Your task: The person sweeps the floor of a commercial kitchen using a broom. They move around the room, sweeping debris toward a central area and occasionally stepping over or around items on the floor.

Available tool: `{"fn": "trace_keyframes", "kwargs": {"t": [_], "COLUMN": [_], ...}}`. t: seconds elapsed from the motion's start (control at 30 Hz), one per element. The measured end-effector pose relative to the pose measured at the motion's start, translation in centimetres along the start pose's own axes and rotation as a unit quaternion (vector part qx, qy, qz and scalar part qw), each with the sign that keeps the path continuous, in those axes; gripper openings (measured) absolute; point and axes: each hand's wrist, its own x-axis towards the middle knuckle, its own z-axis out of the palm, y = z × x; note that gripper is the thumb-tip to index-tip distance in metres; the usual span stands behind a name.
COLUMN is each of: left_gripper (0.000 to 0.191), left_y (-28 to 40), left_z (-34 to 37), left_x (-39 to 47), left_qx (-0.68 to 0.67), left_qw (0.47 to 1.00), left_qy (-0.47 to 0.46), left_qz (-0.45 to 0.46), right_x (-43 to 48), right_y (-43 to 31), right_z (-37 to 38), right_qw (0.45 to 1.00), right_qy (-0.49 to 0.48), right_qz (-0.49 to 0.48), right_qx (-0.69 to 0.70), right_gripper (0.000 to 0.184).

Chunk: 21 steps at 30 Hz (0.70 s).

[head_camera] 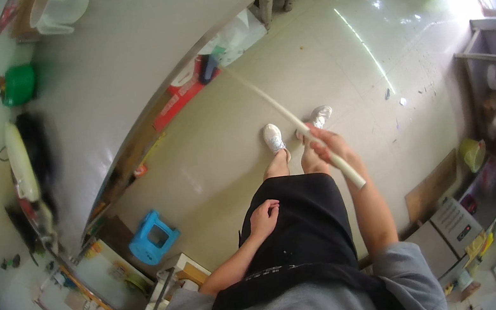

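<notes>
My right hand (329,143) grips a long off-white pole (277,106) near its butt end, and the pole slants away over the floor. Its far end is blurred, beside a dark object (207,68) and a red printed box (177,103) under the edge of a table. I cannot tell whether a tool head is fixed there. My left hand (265,219) hangs in front of my black apron (306,223), fingers curled together and nothing visible in them. Beyond the apron, my white shoes (273,135) stand on the pale floor (210,160).
A large grey tabletop (128,62) spans the upper left, holding a green container (18,85) and a clear plastic jug (59,10). A blue plastic stool (153,237) stands left. Litter scraps (402,102), a brown board (431,185) and a yellow-green bucket (472,154) lie rightward.
</notes>
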Motion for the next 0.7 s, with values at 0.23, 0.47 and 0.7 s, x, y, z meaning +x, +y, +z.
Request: {"fn": "trace_keyframes", "kwargs": {"t": [0.23, 0.47, 0.7], "left_gripper": [0.017, 0.017, 0.018], "left_y": [-1.1, -0.7, -1.6], "left_z": [-0.8, -0.5, -1.2], "left_x": [0.0, 0.6, 0.3], "left_qx": [0.005, 0.07, 0.045], "left_qw": [1.0, 0.996, 0.997], "left_qy": [-0.016, -0.053, -0.055], "left_qz": [-0.003, 0.012, -0.003], "right_x": [-4.6, 4.2, -4.0], "right_y": [-0.3, -1.0, 0.7], "right_z": [-0.5, 0.5, -2.2], "right_qw": [0.989, 0.992, 0.992], "right_qy": [0.066, -0.027, 0.057], "right_qz": [-0.107, -0.092, -0.109], "right_qx": [-0.078, 0.08, -0.037], "right_gripper": [0.037, 0.041, 0.04]}}
